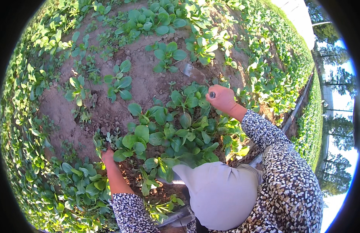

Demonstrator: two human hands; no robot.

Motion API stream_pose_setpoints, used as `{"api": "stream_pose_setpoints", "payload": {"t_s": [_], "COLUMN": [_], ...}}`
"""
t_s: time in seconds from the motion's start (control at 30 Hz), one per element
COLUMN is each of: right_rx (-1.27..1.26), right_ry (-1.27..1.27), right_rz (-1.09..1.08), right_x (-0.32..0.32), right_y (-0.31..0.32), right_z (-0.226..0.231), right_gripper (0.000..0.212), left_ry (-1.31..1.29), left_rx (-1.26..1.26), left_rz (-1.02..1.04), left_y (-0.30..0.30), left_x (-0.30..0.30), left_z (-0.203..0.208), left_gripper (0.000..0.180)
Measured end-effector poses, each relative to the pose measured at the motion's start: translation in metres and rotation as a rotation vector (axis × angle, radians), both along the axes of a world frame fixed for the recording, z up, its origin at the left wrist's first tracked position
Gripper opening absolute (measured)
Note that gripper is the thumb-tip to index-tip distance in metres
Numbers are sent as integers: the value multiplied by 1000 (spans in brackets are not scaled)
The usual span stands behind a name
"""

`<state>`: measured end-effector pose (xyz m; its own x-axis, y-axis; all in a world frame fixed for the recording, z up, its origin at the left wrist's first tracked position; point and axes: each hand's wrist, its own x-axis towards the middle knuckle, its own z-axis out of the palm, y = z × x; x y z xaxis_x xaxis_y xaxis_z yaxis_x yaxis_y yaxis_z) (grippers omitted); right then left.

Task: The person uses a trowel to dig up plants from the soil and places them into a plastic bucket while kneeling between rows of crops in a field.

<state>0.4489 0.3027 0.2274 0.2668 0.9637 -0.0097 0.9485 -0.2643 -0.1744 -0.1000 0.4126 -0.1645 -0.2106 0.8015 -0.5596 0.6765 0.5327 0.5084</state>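
Over soil [145, 74], the bladed tool [195, 73] points diagonally forward-left.

And we're outdoors, out on a vegetable plot, in the open air and full daylight! Look at that ground: bare brown soil [143, 58], crumbly in places, with broad-leaved green plants [119, 82] rooted straight into it. Thick greenery [16, 116] crowds the left, and over on the right a long, dense planted band [281, 58] catches the sun. There's a narrow edging strip [298, 110], and beyond it, more green [312, 124]! Trees [337, 169] line the far side against bright sky [342, 104]. A flat-bladed hand tool [193, 73] over the soil fits the growing-ground picture.
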Motion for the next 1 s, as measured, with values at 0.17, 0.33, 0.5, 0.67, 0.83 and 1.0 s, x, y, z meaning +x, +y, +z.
{"api": "stream_pose_setpoints", "payload": {"t_s": [0.17,0.33,0.5,0.67,0.83,1.0], "right_rx": [-317,-161,-207,-402,-549,-221], "right_ry": [4,156,193,-261,-89,160], "right_rz": [31,318,310,180,305,420], "right_x": [-7,-71,-78,-39,-55,-82], "right_y": [-6,21,18,25,30,31], "right_z": [38,31,57,61,59,48], "right_gripper": [22,21,17,16,20,18], "left_ry": [-259,-238,-360,-177,-247,-295], "left_rx": [-51,5,-30,-13,-53,-33], "left_rz": [329,278,327,108,240,230], "left_y": [-10,-5,-17,-8,-7,-10], "left_x": [23,37,72,29,64,61], "left_z": [53,96,96,58,106,106], "left_gripper": [71,68,72,78,76,74]}}
